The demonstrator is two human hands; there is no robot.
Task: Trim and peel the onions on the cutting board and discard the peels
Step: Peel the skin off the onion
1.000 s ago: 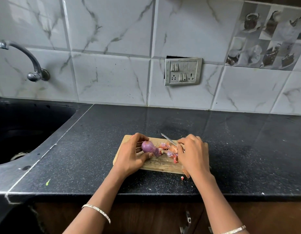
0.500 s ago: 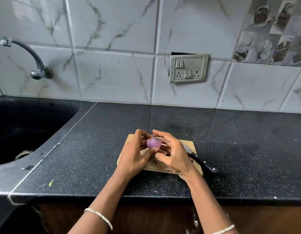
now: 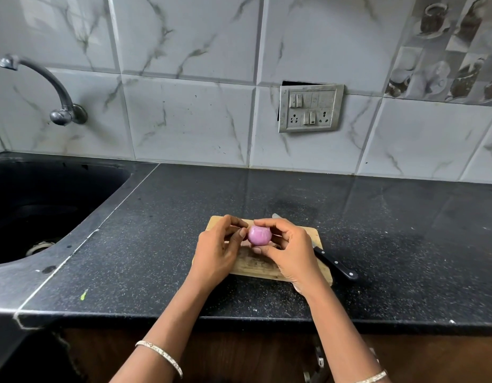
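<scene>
Onion, purple and mostly peeled, is sitting up off the cutting board, held between both hands above the board's middle. Right hand is gripping it, index finger curling over the top and thumb tucking in underneath. Left hand is closing in from the other side with its fingers curled and its thumb tip touching the onion's left face; cannot tell if it is pinching any skin. Cutting board is lying flat on the black speckled tabletop, near the front edge. Knife is lying across the board's right side, black handle hanging off onto the tabletop and blade tip poking out behind the right hand's fingers; neither hand is touching it. Thin bangles are showing on both wrists. Dark sink is sitting at far left under a curved tap, and a switch plate is mounted on the tiled wall behind. A small green scrap is lying on the tabletop near the sink edge.
</scene>
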